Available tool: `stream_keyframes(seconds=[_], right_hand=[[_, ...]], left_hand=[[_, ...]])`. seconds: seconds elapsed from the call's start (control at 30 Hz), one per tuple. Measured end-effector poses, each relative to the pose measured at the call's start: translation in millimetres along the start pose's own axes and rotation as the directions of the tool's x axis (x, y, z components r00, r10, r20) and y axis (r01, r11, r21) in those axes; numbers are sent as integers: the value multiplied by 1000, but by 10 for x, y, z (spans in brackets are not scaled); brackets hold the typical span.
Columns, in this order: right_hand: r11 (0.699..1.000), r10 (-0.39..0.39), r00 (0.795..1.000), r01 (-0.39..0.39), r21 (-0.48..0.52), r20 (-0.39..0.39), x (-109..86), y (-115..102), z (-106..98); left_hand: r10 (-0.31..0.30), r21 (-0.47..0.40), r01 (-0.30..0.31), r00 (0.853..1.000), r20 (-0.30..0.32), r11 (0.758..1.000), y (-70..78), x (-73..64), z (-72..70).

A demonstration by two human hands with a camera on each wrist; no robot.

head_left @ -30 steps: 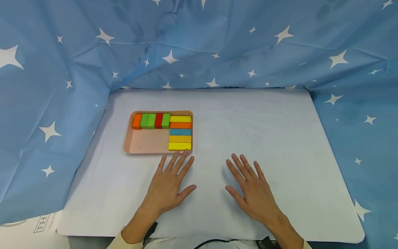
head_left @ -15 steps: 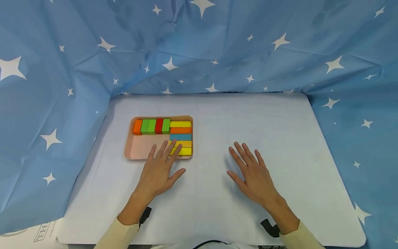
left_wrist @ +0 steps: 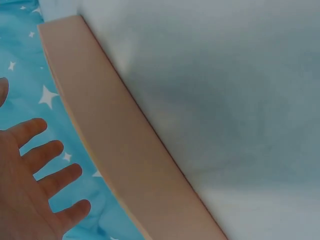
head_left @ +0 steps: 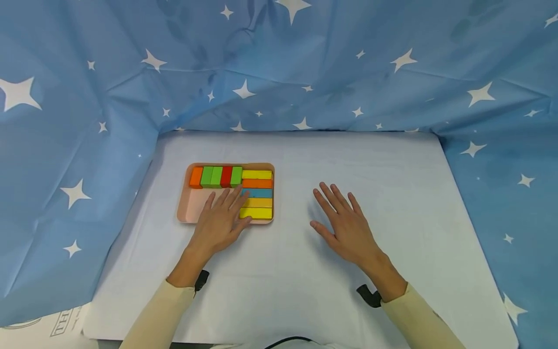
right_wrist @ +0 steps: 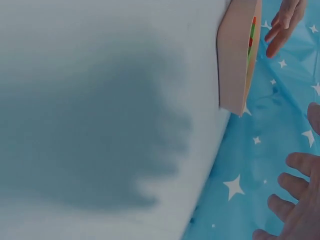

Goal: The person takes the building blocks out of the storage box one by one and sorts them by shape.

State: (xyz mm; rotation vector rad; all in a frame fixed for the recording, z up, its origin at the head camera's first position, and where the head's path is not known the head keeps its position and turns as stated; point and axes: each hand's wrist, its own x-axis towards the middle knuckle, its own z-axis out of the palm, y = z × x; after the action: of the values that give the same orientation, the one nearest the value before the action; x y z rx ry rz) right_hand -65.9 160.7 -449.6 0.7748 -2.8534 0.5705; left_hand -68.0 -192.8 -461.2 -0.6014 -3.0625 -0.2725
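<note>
A shallow pink tray (head_left: 187, 206) lies on the left half of the table, holding several coloured blocks. Orange, green and red blocks (head_left: 226, 177) line its back edge, while yellow, orange and blue blocks (head_left: 256, 213) are stacked in a column along its right end. Above the tray's front part hovers my left hand (head_left: 218, 225), fingers spread, hiding some of the tray floor; it holds nothing. In the left wrist view the tray's side (left_wrist: 120, 135) stands apart from the fingers. My right hand (head_left: 350, 232) hovers over the table right of the tray, fingers straight, holding nothing.
A white cloth covers the table (head_left: 392, 184). Blue star-patterned curtain (head_left: 331, 68) hangs behind it and along both sides. A black cable (head_left: 292, 340) runs at the front edge. Printed white material (head_left: 48, 325) shows at the lower left.
My left hand has moved forward and slightly left, from in front of the tray to over it. The right hand has also moved forward. The blocks stay in place.
</note>
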Motion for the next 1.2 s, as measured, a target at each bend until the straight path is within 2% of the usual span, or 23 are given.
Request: stream_keyframes(seconds=[0.3, 0.47, 0.6, 0.7, 0.8, 0.93, 1.07, 1.2], right_hand=[[1000, -2, 997, 2, 1, 83, 304, -121, 132], [1000, -26, 993, 26, 4, 119, 502, -197, 194], [999, -46, 990, 42, 33, 135, 616, -222, 279], [997, -43, 985, 31, 72, 169, 691, -232, 370], [994, -35, 975, 10, 112, 218, 770, -234, 489], [991, -30, 961, -8, 135, 275, 848, -233, 637], [991, -29, 958, -9, 130, 285, 880, -241, 697], [993, -29, 957, -5, 116, 288, 896, -249, 716]], left_hand=[[-39, 21, 39, 999, 8, 999, -200, 70, 5], [-94, -25, 95, 995, 34, 995, -354, 82, -51], [-125, -29, 125, 992, 5, 992, -467, 70, -78], [-127, -21, 127, 991, -31, 992, -520, 54, -65], [-119, -9, 119, 992, -35, 993, -537, 46, -37], [-118, 13, 118, 993, -27, 993, -542, 41, -10], [-128, 3, 128, 991, -27, 992, -572, 34, -38], [-166, -34, 165, 986, -15, 986, -689, 4, -84]])
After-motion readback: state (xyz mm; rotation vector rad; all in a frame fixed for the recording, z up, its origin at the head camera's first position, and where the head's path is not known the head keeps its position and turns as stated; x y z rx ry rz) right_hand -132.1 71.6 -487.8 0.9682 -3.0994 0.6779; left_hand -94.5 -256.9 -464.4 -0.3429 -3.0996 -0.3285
